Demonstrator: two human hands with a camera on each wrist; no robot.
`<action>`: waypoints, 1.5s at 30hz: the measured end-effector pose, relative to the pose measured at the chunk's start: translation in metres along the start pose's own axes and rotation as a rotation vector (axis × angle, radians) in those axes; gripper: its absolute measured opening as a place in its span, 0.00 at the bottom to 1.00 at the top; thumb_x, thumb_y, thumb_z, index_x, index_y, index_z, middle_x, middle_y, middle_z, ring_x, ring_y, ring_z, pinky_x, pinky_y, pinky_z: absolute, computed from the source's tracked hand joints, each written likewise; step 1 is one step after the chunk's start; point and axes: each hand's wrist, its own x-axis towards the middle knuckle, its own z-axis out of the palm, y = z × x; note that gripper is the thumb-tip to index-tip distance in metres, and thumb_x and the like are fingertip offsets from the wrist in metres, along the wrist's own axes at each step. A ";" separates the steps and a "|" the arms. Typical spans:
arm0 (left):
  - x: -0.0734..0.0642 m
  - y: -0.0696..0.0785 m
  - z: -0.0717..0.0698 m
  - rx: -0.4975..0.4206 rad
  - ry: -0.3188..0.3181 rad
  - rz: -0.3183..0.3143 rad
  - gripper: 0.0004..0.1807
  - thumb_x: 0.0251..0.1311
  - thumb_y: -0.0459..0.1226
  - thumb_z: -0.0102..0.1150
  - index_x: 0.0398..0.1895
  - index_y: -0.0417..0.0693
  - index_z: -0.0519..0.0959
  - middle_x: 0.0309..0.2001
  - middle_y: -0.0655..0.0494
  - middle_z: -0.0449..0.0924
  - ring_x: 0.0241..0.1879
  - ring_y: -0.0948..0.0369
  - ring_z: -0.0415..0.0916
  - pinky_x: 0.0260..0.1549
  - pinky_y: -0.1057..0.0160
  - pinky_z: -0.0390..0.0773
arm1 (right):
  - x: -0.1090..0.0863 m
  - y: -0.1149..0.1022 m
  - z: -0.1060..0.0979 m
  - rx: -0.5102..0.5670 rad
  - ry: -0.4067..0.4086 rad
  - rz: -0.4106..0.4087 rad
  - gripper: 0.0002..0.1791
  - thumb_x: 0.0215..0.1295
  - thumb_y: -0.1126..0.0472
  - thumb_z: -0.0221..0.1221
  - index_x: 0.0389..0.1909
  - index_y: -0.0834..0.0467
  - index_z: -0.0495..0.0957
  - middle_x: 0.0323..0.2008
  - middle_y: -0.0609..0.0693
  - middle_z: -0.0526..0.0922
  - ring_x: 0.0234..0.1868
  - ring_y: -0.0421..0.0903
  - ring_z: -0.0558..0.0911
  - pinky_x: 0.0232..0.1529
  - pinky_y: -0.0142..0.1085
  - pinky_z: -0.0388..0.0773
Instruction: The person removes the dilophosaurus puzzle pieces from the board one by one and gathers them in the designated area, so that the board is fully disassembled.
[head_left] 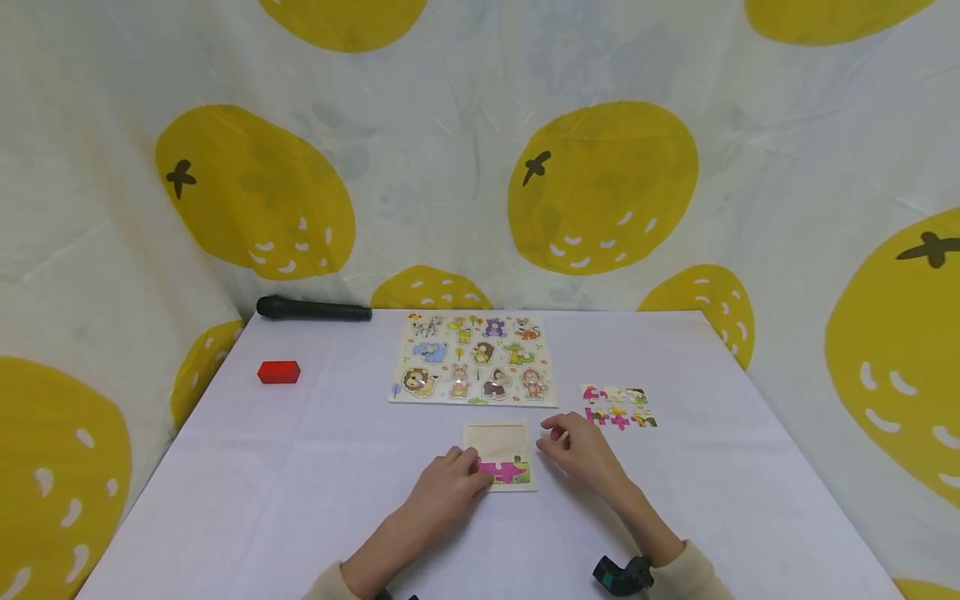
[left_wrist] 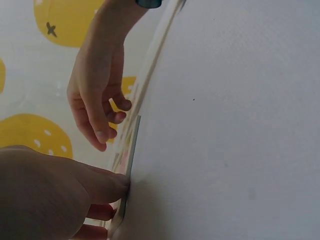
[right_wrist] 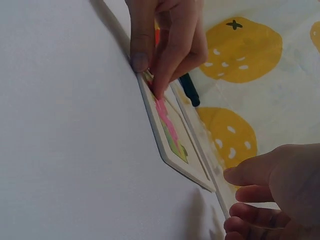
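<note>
A small square wooden puzzle tray (head_left: 533,450) lies at the front middle of the table, its bottom row filled with pink and green jigsaw pieces (head_left: 510,472). My left hand (head_left: 447,492) grips the tray's near left corner; in the right wrist view its thumb is at the frame's edge and a fingertip rests on the pieces (right_wrist: 169,123). To the right of the tray, my right hand (head_left: 581,450) hovers with its fingers loosely bent and nothing between them. Just beyond that hand lie several loose jigsaw pieces (head_left: 618,419), partly pink.
Behind the tray lies a larger animal puzzle board (head_left: 472,364). A red block (head_left: 279,372) sits at the left, with a black microphone (head_left: 318,311) along the back edge. A curtain with yellow fruit (head_left: 603,187) hangs behind the white table (head_left: 337,467).
</note>
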 end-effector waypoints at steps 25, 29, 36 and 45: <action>0.007 0.003 0.000 0.035 0.030 0.095 0.13 0.62 0.36 0.64 0.48 0.60 0.86 0.40 0.61 0.82 0.43 0.62 0.77 0.33 0.68 0.76 | -0.010 -0.011 0.014 -0.049 -0.171 -0.139 0.13 0.52 0.53 0.75 0.35 0.53 0.84 0.38 0.45 0.75 0.34 0.38 0.69 0.32 0.27 0.70; 0.005 0.003 0.003 0.073 0.043 0.115 0.13 0.61 0.36 0.65 0.46 0.64 0.86 0.39 0.60 0.79 0.41 0.61 0.74 0.30 0.68 0.73 | -0.011 -0.012 0.012 -0.073 -0.198 -0.145 0.15 0.50 0.51 0.76 0.35 0.53 0.84 0.37 0.45 0.75 0.36 0.39 0.70 0.34 0.28 0.70; 0.004 0.005 0.005 0.107 0.050 0.102 0.13 0.60 0.37 0.65 0.45 0.65 0.86 0.38 0.60 0.78 0.39 0.62 0.72 0.30 0.68 0.72 | -0.012 -0.015 0.011 -0.079 -0.216 -0.163 0.15 0.51 0.53 0.76 0.34 0.55 0.83 0.36 0.45 0.75 0.35 0.40 0.70 0.35 0.29 0.69; 0.004 0.008 0.006 0.108 0.046 0.082 0.13 0.60 0.37 0.65 0.45 0.65 0.86 0.39 0.60 0.79 0.37 0.62 0.68 0.31 0.67 0.72 | -0.013 -0.016 0.014 -0.066 -0.224 -0.133 0.15 0.52 0.54 0.75 0.34 0.56 0.81 0.35 0.46 0.73 0.33 0.40 0.69 0.32 0.28 0.68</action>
